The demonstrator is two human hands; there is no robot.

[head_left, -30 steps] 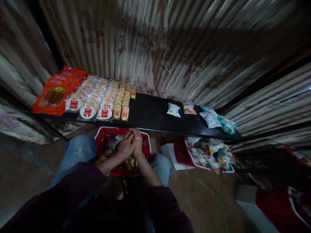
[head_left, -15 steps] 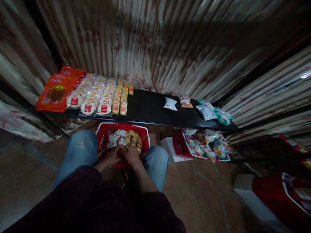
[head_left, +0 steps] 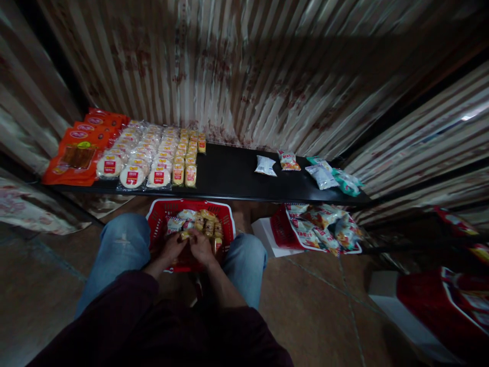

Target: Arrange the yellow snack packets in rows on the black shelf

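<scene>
Between my knees stands a red basket (head_left: 153, 224) with a white rim, holding small yellow-wrapped snacks (head_left: 209, 227) and white-and-red snack bags (head_left: 175, 223). My left hand (head_left: 172, 248) and my right hand (head_left: 200, 246) are close together over the near part of the basket. Their fingers are closed around a small yellow-wrapped snack (head_left: 185, 235) between them. On the black shelf (head_left: 229, 173) above, rows of yellow-wrapped snacks (head_left: 185, 158) stand beside rows of round white crackers (head_left: 132, 176).
Orange packets (head_left: 76, 153) lie at the shelf's left end. Several small bags (head_left: 265, 165) lie towards its right. A second red basket (head_left: 280, 227) full of bags stands below the shelf, and another red container (head_left: 420, 295) is at the lower right. Striped curtains hang behind.
The view has shifted slightly. My hands have moved a little towards the left within the basket, and a yellow-wrapped snack now shows between their fingertips.
</scene>
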